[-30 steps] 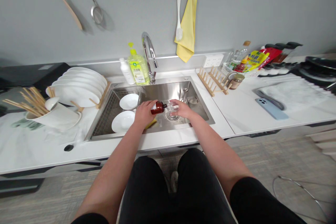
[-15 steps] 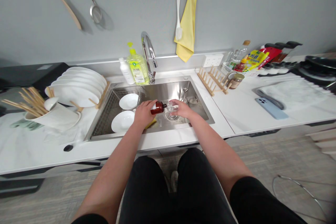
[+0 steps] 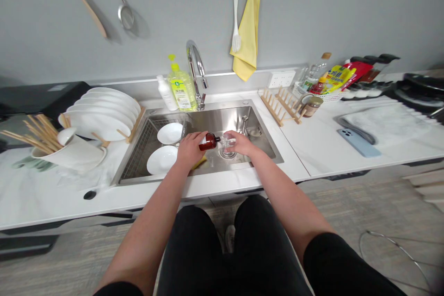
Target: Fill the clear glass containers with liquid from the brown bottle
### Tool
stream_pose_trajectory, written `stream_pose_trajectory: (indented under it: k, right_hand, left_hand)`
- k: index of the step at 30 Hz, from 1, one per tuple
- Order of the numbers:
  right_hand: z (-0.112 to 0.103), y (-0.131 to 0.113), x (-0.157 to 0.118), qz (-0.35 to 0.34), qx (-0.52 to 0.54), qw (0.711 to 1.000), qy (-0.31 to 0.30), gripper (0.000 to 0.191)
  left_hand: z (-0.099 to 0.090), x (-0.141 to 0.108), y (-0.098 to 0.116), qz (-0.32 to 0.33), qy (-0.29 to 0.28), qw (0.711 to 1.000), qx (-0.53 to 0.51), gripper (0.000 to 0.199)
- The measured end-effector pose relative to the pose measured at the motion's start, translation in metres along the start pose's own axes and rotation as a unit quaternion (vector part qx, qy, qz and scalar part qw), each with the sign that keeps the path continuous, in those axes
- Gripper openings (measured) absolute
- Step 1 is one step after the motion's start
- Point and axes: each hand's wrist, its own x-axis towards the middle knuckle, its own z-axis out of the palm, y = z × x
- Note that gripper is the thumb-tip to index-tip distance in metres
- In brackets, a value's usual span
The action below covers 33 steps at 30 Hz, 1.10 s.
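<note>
Over the sink, my left hand is wrapped round a brown bottle with a black neck or cap. The bottle lies on its side, its neck pointing right. My right hand holds a small clear glass right by the bottle's mouth. Whether any liquid passes between them is too small to tell. Two white bowls sit in the sink's left part. A yellow sponge or cloth shows beneath my left hand.
A chrome faucet rises behind the sink, beside a green soap bottle. White plates and a chopstick holder stand at left. To the right are a wooden rack, a jar and a phone.
</note>
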Motion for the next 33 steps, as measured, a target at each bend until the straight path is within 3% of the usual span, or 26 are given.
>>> stream_pose_trajectory:
  k: [22, 33]
  right_hand:
    - [-0.002, -0.012, -0.004, 0.008, -0.022, 1.0, -0.003, 0.08]
    - [-0.001, -0.003, -0.002, -0.003, -0.018, 1.0, -0.002, 0.079]
  left_hand:
    - [-0.002, -0.001, 0.003, -0.012, -0.009, 1.0, 0.001, 0.071]
    - [-0.001, -0.001, 0.002, -0.009, -0.006, 1.0, 0.008, 0.071]
